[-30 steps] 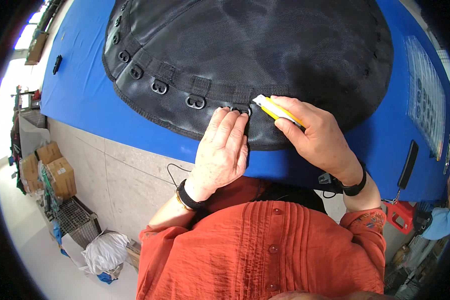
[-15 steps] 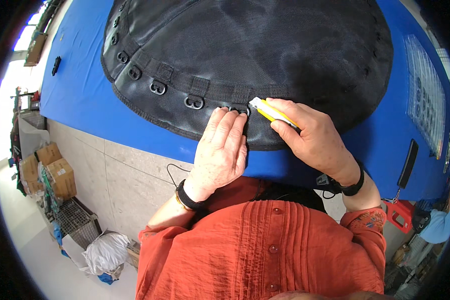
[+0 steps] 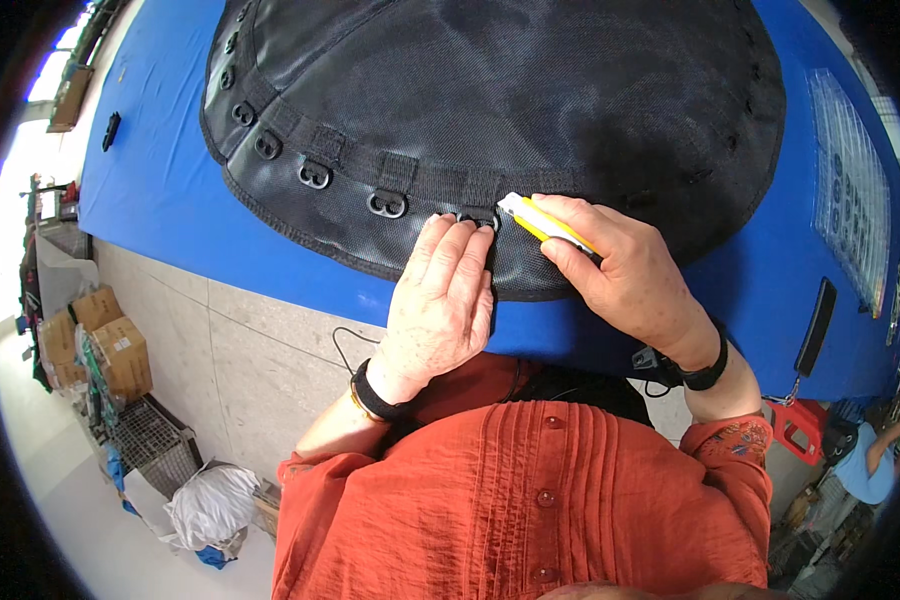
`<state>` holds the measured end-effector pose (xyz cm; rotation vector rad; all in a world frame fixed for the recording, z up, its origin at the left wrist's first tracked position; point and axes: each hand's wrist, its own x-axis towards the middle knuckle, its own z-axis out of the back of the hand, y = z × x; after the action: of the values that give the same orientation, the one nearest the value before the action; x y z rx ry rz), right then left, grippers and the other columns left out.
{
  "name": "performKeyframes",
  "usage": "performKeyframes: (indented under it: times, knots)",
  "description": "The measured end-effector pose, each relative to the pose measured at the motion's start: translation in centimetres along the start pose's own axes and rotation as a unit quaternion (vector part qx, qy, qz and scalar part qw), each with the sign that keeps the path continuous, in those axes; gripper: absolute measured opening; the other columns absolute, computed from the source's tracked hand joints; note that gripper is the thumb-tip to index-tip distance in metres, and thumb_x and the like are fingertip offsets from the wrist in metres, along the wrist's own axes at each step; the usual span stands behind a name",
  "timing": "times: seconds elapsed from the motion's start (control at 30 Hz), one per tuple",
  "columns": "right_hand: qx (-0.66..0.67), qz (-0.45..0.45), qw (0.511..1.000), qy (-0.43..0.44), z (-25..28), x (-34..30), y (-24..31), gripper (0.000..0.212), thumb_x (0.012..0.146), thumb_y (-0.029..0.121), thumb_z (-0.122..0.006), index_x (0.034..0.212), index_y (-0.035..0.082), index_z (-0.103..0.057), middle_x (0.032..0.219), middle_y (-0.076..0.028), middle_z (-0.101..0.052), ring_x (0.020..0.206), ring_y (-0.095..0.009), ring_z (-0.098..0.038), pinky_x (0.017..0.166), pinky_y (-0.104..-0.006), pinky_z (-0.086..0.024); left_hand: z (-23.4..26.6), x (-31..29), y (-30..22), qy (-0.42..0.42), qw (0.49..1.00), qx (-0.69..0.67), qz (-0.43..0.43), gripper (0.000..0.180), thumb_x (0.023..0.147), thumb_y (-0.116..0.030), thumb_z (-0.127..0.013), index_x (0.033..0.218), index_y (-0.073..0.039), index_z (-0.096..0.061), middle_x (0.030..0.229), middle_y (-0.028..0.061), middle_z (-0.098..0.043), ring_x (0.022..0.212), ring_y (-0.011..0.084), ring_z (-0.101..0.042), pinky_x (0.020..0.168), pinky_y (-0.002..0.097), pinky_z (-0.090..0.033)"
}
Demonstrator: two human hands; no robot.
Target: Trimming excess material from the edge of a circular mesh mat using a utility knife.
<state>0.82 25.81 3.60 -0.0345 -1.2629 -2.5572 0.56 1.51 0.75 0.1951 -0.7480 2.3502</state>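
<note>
A large rounded black mesh mat (image 3: 530, 110) with a bound edge lies in front of me. Black webbing tabs with plastic rings (image 3: 387, 204) run along its near side. My left hand (image 3: 440, 290) lies with its fingers stretched and side by side, tips pressing on one ring (image 3: 477, 217) and partly covering it; its thumb is hidden. My right hand (image 3: 635, 270) grips a yellow utility knife (image 3: 542, 222). The knife's front end points left, touching or close to the webbing beside that ring. I cannot make out whether the blade is in the fabric.
The mat rests on a blue-covered table (image 3: 160, 200). To the right are clear plastic strips (image 3: 850, 190) and a black strap (image 3: 817, 325). A small black object (image 3: 112, 130) lies far left. Cardboard boxes (image 3: 120, 355) and a red stool (image 3: 797, 430) stand below; another person (image 3: 865, 470) is at right.
Both my hands and the knife stay almost in place. The mat has shifted very slightly leftward. At the right edge, the other person has moved, and an arm now shows.
</note>
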Motion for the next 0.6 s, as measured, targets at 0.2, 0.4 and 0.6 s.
performKeyframes:
  times: [0.2,0.4,0.6]
  knots:
    - [0.002,0.003,1.000,0.002,0.06,0.04,0.10,0.038,0.102,0.013,-0.071,0.139,0.008,-0.067,0.121,-0.017,-0.077,0.104,-0.038,-0.076,0.089,-0.0450,-0.062,0.06,0.00,-0.01,0.002,1.000,0.001,0.001,0.049,0.090,-0.002,-0.068,0.139,0.005,-0.065,0.136,0.0250,-0.063,0.133,0.0470,-0.060,0.115,0.0521,-0.049]
    - [0.002,0.008,1.000,0.001,-0.07,0.02,-0.13,0.038,0.101,0.012,-0.070,0.139,0.008,-0.067,0.122,-0.017,-0.077,0.105,-0.038,-0.075,0.089,-0.0449,-0.062,0.08,0.02,0.02,0.002,1.000,-0.005,0.003,0.049,0.090,-0.002,-0.068,0.139,0.005,-0.065,0.137,0.0252,-0.062,0.133,0.0472,-0.059,0.116,0.0522,-0.049]
    - [0.006,0.006,1.000,0.003,0.13,0.16,0.21,0.037,0.101,0.011,-0.070,0.138,0.008,-0.067,0.122,-0.016,-0.077,0.104,-0.038,-0.076,0.089,-0.0446,-0.062,-0.04,-0.06,0.17,0.002,1.000,0.001,-0.001,0.050,0.091,-0.003,-0.067,0.140,0.005,-0.065,0.137,0.0252,-0.062,0.134,0.0472,-0.059,0.116,0.0523,-0.049]
